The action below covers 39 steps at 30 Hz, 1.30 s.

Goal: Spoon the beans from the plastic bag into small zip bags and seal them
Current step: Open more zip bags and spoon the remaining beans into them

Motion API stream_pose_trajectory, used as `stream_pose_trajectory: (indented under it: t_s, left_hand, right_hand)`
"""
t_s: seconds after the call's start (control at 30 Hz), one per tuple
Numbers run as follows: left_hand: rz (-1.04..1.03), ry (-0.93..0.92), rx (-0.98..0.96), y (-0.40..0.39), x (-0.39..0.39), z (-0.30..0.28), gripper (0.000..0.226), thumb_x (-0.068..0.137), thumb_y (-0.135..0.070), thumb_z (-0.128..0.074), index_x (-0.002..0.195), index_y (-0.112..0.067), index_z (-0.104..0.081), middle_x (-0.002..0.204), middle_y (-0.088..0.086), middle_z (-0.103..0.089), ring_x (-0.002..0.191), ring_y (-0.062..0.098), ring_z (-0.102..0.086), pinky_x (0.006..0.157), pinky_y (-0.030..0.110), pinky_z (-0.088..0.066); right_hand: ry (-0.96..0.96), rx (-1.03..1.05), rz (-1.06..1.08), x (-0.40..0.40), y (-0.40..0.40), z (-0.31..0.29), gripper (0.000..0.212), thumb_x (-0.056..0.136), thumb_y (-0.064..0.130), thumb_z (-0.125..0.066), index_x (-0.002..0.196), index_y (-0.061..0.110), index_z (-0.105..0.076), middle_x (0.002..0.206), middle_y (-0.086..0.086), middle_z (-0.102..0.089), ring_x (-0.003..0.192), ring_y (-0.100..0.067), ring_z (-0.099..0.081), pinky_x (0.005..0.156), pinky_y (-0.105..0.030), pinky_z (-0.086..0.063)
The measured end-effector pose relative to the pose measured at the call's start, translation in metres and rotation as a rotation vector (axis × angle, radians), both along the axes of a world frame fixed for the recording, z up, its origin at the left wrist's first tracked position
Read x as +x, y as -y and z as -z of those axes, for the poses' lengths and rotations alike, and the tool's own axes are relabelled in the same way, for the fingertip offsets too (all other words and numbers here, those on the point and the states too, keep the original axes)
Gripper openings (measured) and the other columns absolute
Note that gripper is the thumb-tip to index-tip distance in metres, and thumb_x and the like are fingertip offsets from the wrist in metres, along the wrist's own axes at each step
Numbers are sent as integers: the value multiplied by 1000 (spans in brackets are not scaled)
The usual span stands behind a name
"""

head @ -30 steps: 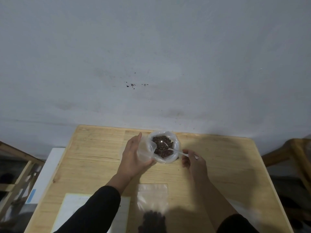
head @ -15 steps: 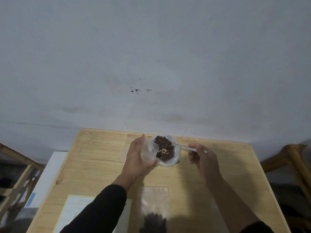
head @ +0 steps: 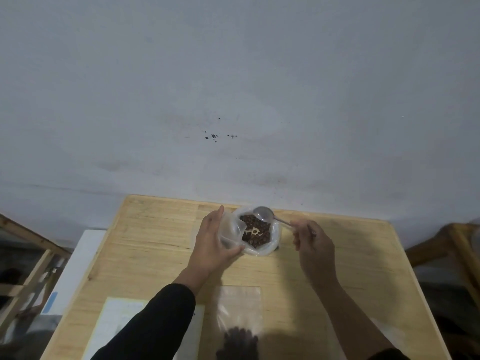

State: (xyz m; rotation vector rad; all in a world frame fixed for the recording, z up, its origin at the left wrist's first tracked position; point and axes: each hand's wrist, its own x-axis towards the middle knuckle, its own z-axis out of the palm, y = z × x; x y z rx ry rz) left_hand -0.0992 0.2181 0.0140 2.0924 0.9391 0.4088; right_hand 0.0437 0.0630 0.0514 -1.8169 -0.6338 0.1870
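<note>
The spoon [head: 262,213] is above the far rim of the plastic bag [head: 259,233] and its bowl looks empty to me, so I judge that the next dip is the risky part. If I push the spoon down too hard, the soft wall of the bag can fold in or the whole bag can tip toward the far edge of the table [head: 155,242], which is close behind it, and the beans [head: 255,232] can roll out. Also the way back is not short: the small zip bag [head: 240,307] lies flat near me, well apart from the plastic bag, with some beans already at its near end. A full spoon carried over this gap can drop beans on the wood if I tilt it. The zip bag lies flat and I cannot tell if its mouth is open; if it is closed, the beans can slide off the plastic.

My left hand [head: 211,245] is wrapped around the left side of the plastic bag, thumb at the near rim and fingers up along the wall, so it grips the bag and keeps the mouth wide. The left forearm in the black sleeve [head: 155,326] comes up from the lower left. My right hand [head: 310,242] is to the right of the bag, its fingers curled and pinching the handle of the spoon, with the handle pointing up and left toward the bag. The right forearm comes from the lower right corner.
</note>
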Motion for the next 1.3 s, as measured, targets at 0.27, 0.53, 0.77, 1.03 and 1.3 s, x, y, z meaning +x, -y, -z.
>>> stream_pose_trajectory:
  t_s: [0.27,0.53,0.77,1.03,1.3]
  left_hand:
    - [-17,-16,-20,2,3,1,107,64,-42,-83,148,-28,-18,144,-1,-29,129,10,-31,102,17,-25]
    - [-20,-11,-26,3,3,0,107,63,-41,-83,148,-27,-19,144,-1,-29,128,9,-30,104,18,-25]
    - [-5,-11,-23,3,3,-2,107,64,-41,-82,148,-27,-18,145,-1,-27,129,9,-29,103,17,-23]
    - [19,10,-38,4,4,-6,110,64,-38,-83,149,-25,-15,145,-1,-25,123,2,-25,102,16,-21]
    - [3,-1,-2,1,6,-4,109,64,-37,-84,148,-24,-17,145,1,-28,128,6,-28,102,14,-21]
  right_hand:
    - [-251,-112,56,-19,5,42,22,97,11,-45,90,9,-67,61,-1,-55,49,-3,-50,50,-9,-39]
    - [-764,85,220,-27,-8,51,24,96,9,-44,86,4,-66,62,-9,-56,49,-14,-50,46,-22,-44]
    - [-745,170,275,-11,-1,30,28,97,11,-42,84,4,-66,60,-8,-55,45,-12,-49,43,-19,-45]
    - [-631,203,150,-8,-4,-10,28,97,12,-43,83,6,-67,60,-7,-57,48,-14,-51,47,-24,-44]
    - [-28,19,-162,-28,-11,-20,21,95,15,-46,92,12,-67,67,2,-59,53,-6,-54,51,-13,-44]
